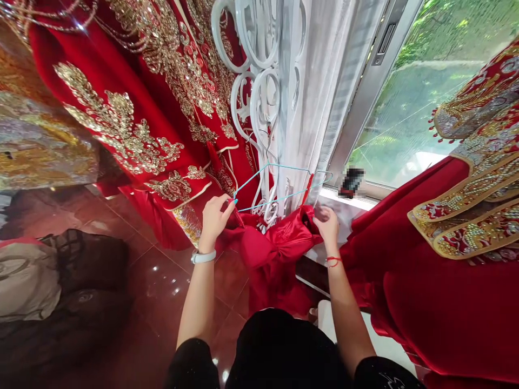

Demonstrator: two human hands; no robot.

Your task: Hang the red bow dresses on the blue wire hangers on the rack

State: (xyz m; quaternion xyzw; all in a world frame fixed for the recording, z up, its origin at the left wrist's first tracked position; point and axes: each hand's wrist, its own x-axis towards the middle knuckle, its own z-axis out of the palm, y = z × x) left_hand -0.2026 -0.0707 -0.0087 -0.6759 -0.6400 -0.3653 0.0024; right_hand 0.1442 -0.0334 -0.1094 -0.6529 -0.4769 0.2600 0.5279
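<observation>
A red satin dress point(290, 235) hangs in front of me from a thin light-blue wire hanger point(251, 180), with its skirt falling toward the floor. At the hanger's left end, my left hand point(214, 216) pinches the dress's upper edge. My right hand point(327, 222) grips the opposite side of the bodice with thumb and fingers closed on the fabric. A red strap point(308, 189) runs up from the bodice to the right part of the hanger.
Gold-embroidered red garments point(121, 129) hang at left, and more point(454, 216) at right. A white scrollwork metal rack point(265, 100) stands ahead beside a white curtain point(320, 70) and window point(421, 97). A beige bag point(30, 275) lies low at left on dark fabric.
</observation>
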